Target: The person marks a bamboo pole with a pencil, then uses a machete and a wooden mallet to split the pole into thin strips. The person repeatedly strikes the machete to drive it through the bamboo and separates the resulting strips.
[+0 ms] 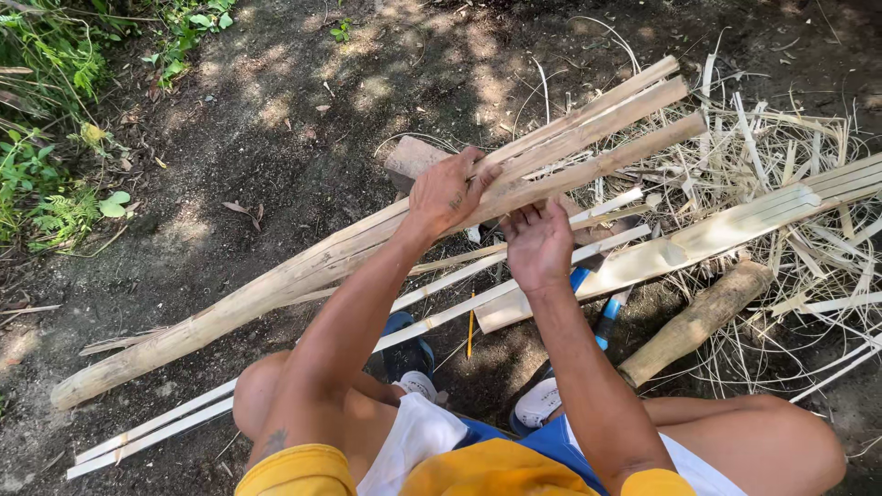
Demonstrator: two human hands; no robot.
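So the person is squatting on bare dirt with a long split bamboo pole (303, 271) lying diagonally across in front of their knees. The far end of it is already opened into several long slats (597, 124) that fan out up and to the right.

The left hand (448, 195) is clamped over the top of the pole right where the splits start, fingers wrapped down around it. The right hand (537, 243) sits just beside it with the palm up and fingers half curled under the slats; its grip looks loose, more supporting than squeezing, though I can't tell exactly which slat it has.

What I'd worry about: both hands are right at the split, and fresh bamboo edges are razor sharp. If a slat springs back or the crack runs suddenly, those bare fingers get pinched or sliced. The split could also wander off-centre and leave uneven strips.

Also, there's a blue-handled tool (606, 317) lying near the sandalled feet (542, 400), next to a thick wooden club (694, 321) and a heap of shavings (790, 184). Easy to step or kneel on that by accident.
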